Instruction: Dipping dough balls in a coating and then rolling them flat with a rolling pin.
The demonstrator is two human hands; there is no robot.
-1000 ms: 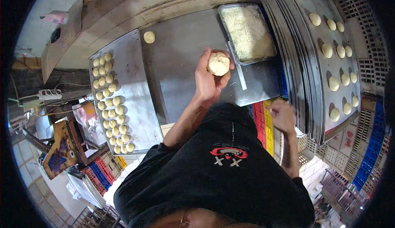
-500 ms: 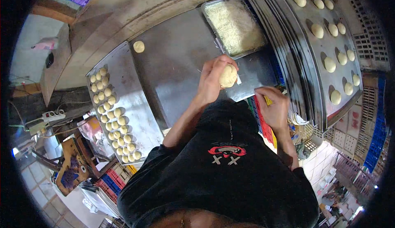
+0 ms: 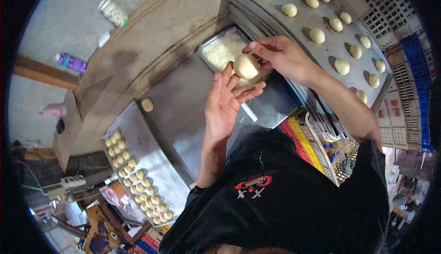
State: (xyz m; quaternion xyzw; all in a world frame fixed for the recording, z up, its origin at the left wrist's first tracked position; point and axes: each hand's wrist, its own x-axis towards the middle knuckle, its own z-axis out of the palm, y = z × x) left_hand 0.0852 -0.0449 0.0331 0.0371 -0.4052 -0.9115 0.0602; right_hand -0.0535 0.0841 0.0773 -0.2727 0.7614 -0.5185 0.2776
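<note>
A smooth, round dough ball (image 3: 246, 66) is up in front of me, over the tray of pale shreds. My right hand (image 3: 288, 60) pinches it from its right side, with some fingertips hidden behind it. Palm turned up, my left hand (image 3: 223, 105) is just left of and below the ball with its fingers spread; one or two fingertips seem to touch the ball's underside. The rectangular metal tray (image 3: 200, 50) of pale yellow shreds lies partly hidden behind both hands. Below my left fingers a white strip (image 3: 249, 112) rests on the metal table.
At the left a metal tray (image 3: 161, 162) bears rows of small dough balls, and a single dough ball (image 3: 147, 105) sits beyond it. Stacked trays stand at the right; their top tray (image 3: 298, 29) holds spaced larger balls. Coloured crates (image 3: 303, 148) are below the table edge.
The dough ball has gone from my left hand to my right. My left hand has opened palm up, and my right arm has reached over the table. The view has turned toward the right-hand stack.
</note>
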